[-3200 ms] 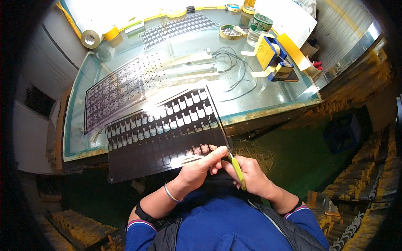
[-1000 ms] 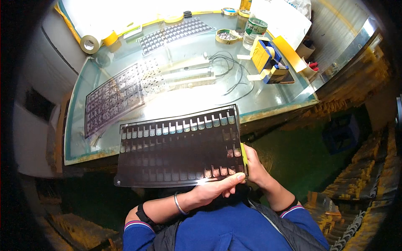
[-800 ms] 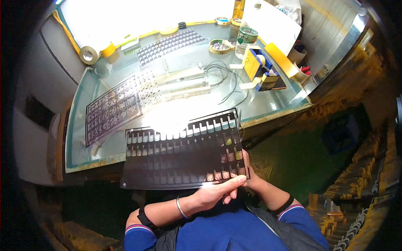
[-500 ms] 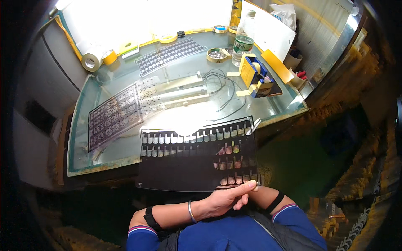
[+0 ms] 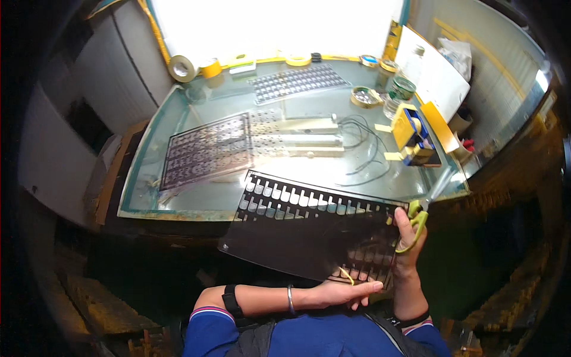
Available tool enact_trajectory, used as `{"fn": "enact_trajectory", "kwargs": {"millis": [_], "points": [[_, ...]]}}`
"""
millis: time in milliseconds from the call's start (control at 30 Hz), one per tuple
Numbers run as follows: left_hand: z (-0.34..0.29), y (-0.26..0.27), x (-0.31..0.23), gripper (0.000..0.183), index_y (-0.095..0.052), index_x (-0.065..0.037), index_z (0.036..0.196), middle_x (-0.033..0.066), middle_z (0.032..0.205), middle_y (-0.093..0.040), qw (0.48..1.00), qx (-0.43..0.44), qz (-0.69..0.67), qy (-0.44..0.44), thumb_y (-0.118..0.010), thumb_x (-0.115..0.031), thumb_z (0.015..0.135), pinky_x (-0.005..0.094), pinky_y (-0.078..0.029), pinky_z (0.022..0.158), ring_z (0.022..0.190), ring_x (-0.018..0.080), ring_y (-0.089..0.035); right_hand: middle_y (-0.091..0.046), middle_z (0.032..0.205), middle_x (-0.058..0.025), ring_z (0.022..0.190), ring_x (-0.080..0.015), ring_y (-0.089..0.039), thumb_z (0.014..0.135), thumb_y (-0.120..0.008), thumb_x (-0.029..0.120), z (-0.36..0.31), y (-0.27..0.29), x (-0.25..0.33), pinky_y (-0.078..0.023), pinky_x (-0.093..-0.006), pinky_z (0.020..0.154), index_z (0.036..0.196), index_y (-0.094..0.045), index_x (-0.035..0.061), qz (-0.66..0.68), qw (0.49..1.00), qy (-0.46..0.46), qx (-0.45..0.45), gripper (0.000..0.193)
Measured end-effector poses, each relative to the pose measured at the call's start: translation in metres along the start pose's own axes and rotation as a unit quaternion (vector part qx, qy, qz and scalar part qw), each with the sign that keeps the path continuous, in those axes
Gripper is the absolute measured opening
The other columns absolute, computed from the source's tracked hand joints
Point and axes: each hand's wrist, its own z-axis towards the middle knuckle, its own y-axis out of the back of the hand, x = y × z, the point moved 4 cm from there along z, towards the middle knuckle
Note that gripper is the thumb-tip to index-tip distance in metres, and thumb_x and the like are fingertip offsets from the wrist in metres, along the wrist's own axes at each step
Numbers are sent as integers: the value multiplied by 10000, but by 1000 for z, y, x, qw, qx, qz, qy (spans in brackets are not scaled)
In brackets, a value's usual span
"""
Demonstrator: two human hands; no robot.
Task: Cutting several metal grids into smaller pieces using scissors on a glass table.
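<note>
I hold a dark, glossy film sheet with rows of clear tab-shaped windows, tilted in front of my body. My left hand pinches its lower edge near the right corner, thumb on top and fingers underneath. Scissors with yellow-green handles are in my right hand, beside the sheet's right edge. Their blades point up and away, toward the table's right corner. The right thumb lies at the sheet's edge; the other fingers are partly hidden. A thin yellow curve shows on the sheet near my left hand, possibly a reflection.
On the glass-topped table lie a patterned film sheet, a farther one and cables. A blue-yellow tape dispenser, bottle, round tin and tape rolls stand around. A bright panel rises behind.
The sheet has tilted, its right side dropping nearer to me. My right hand and the scissors have come out from behind it at the right. The view has swung left.
</note>
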Motion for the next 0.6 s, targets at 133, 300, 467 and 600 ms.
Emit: {"fn": "enact_trajectory", "kwargs": {"millis": [133, 300, 467, 600], "points": [[-12, 17, -20, 303, -627, -21, 744, 26, 628, -600, 982, -34, 171, -75, -576, -306, 835, 192, -443, 488, 527, 76, -557, -523, 716, -8, 610, -79, -494, 746, -606, 33, 2, -1, 20, -414, -206, 555, 800, -526, 19, -6, 997, 70, -11, 98], [-67, 88, -49, 149, -624, 30, 754, 92, 670, -608, 897, -326, -1, -299, -569, -100, 804, 201, -445, 516, 582, 103, -565, -568, 663, -49, 530, -97, -521, 764, -599, 74, -2, -10, 10, -428, -231, 470, 767, -533, 14, -35, 998, 0, 60, 89], [-90, 98, -77, 251, -472, 10, 1033, 131, 918, -594, 877, -327, -103, -337, -558, -80, 815, 254, -514, 591, 675, 144, -595, -582, 659, -24, 601, -43, -519, 738, -695, 143, -33, -71, -19, -441, -208, 531, 810, -596, 1, -74, 901, -69, 421, 188], [-111, 113, -92, 210, -390, -22, 1042, 133, 943, -584, 879, -375, -66, -288, -483, -46, 855, 288, -549, 623, 783, 184, -617, -624, 708, -84, 641, -80, -582, 738, -695, 147, -19, -81, 5, -473, -231, 571, 842, -602, 1, -111, 890, 120, 426, 202]]}}
